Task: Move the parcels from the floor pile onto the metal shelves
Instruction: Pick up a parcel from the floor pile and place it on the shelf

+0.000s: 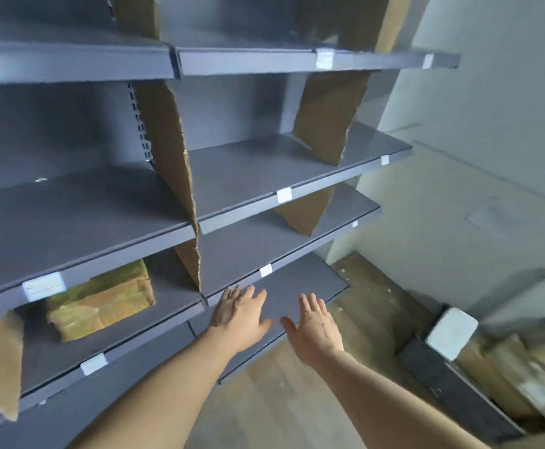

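On the left, one taped parcel already sits on a lower grey shelf, beside a cardboard divider; the bays around it are bare. In the middle, both arms reach forward toward the low shelves. The left hand is palm down, fingers spread, holding nothing, near the shelf edge. The right hand is just beside it, equally spread and empty, thumb turned inward. Far right, the pile lies blurred on the floor, a white-ended parcel uppermost. The next step is probably a fresh pick, best done by turning fully to the pile and gripping one parcel with both hands from opposite sides.
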Demonstrator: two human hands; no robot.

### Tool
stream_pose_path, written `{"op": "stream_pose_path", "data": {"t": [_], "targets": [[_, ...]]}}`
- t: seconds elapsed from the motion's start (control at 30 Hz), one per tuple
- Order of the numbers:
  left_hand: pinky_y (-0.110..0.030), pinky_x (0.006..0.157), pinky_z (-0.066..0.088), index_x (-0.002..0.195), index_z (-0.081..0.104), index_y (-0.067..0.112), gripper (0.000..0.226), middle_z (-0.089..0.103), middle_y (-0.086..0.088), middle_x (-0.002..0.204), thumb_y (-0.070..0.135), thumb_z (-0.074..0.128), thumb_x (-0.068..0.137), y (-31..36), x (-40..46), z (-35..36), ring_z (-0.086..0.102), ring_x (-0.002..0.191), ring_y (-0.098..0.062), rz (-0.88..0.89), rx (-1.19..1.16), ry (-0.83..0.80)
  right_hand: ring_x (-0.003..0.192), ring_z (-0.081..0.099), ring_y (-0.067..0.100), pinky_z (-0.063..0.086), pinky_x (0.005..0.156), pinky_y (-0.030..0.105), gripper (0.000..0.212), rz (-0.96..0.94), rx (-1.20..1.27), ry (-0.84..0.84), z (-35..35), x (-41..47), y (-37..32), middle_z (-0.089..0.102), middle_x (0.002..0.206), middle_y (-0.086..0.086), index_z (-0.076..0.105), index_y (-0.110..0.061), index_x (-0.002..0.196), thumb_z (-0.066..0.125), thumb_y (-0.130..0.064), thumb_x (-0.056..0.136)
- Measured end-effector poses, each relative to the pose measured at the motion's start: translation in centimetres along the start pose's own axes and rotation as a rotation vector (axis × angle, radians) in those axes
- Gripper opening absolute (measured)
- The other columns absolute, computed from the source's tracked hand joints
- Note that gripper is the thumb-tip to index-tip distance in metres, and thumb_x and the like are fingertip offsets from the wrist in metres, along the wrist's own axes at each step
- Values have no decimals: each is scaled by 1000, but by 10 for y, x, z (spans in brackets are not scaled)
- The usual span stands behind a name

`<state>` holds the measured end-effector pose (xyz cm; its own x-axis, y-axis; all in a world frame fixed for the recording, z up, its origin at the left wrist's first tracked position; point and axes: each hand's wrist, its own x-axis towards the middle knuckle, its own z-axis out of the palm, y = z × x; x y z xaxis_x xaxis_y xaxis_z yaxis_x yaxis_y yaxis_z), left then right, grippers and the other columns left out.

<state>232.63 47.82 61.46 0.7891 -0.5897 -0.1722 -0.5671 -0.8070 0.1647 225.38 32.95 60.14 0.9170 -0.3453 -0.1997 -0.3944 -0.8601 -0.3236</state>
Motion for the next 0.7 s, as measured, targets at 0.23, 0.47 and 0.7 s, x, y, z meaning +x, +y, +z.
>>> {"op": "stream_pose_path", "data": {"t": [0.23, 0.47, 0.7], "targets": [[-35, 102, 36, 132, 55, 23, 53, 58, -4, 126, 57, 45, 93, 202, -6, -21, 54, 118, -26, 220, 2, -86, 132, 41, 20, 41, 102, 37, 63, 315, 94, 162, -91, -107, 173, 45, 140, -4, 39, -23, 143, 45, -58, 91], [-35, 104, 38, 143, 44, 26, 58, 52, 1, 137, 57, 42, 93, 389, -29, -17, 48, 127, -22, 420, 33, -90, 133, 44, 20, 40, 105, 34, 63, 576, 178, 306, -147, -229, 326, 48, 142, 1, 39, -18, 145, 45, -56, 95], [-33, 103, 40, 141, 44, 26, 51, 51, 0, 138, 50, 42, 97, 519, -50, 6, 49, 127, -22, 604, 113, -107, 137, 40, 23, 38, 107, 36, 63, 750, 242, 373, -173, -311, 424, 43, 148, 3, 35, -16, 148, 42, -52, 97]]}}
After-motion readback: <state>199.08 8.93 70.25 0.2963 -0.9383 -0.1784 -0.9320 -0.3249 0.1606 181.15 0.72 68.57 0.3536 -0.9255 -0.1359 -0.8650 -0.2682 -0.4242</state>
